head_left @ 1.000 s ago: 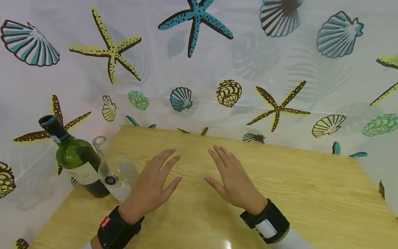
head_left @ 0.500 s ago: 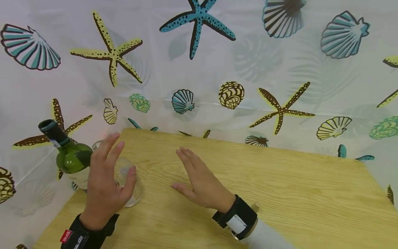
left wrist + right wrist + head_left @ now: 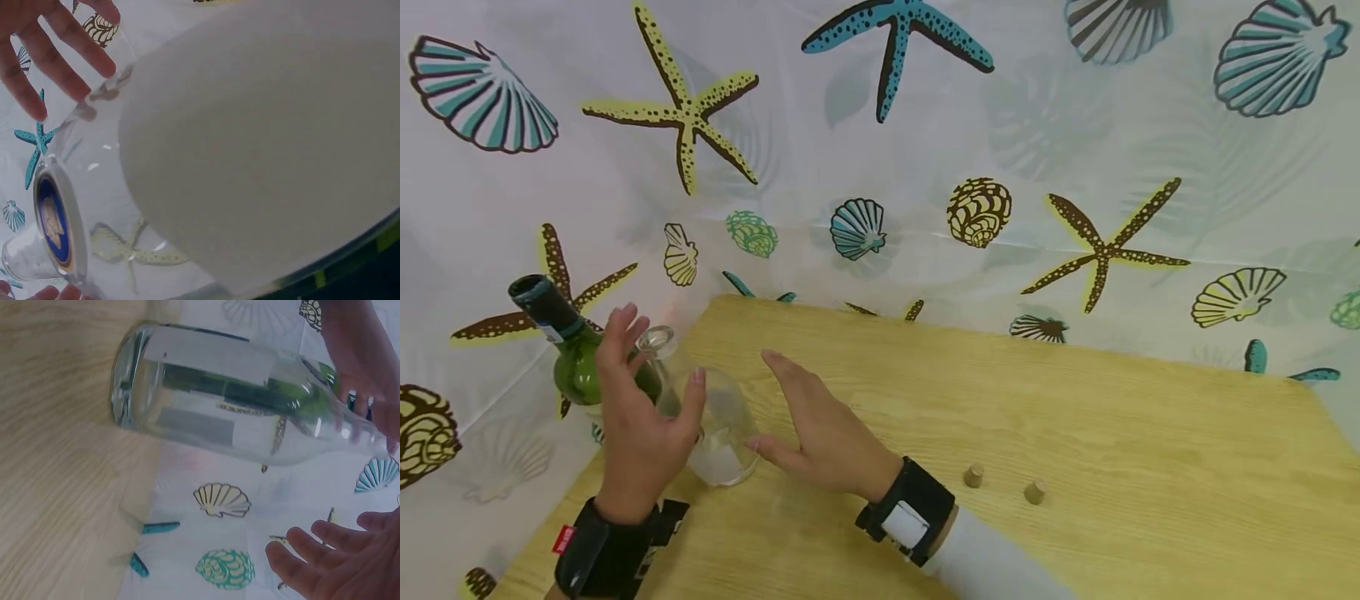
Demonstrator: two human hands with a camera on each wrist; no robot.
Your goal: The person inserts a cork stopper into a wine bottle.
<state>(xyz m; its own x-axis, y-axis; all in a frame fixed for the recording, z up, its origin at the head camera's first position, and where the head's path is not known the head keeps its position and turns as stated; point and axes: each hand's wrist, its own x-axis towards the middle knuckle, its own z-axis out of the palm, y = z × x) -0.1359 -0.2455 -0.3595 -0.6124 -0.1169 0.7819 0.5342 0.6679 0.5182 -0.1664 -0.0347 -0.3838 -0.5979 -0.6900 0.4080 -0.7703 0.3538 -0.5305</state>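
A clear glass bottle (image 3: pixel 726 421) stands on the wooden table at the left. It has a blue-and-gold round emblem (image 3: pixel 53 219) in the left wrist view. My left hand (image 3: pixel 643 429) is at the near-left side of this bottle, fingers up and thumb apart; in the right wrist view its fingers overlap the bottle's neck (image 3: pixel 353 425), and contact is unclear. To the bottle's right, my right hand (image 3: pixel 831 437) reaches toward it with extended fingers, holding nothing. Behind the left hand, a green wine bottle (image 3: pixel 576 371) with a dark neck is partly hidden.
Two small corks (image 3: pixel 973 476) lie on the table (image 3: pixel 1112 417) right of my right wrist. A white cloth (image 3: pixel 910 150) printed with starfish and shells hangs behind and at the left side of the table.
Both hands have moved left to the clear bottle, the left hand now in front of the green bottle. The corks, hidden at first by the right arm, have come into view.
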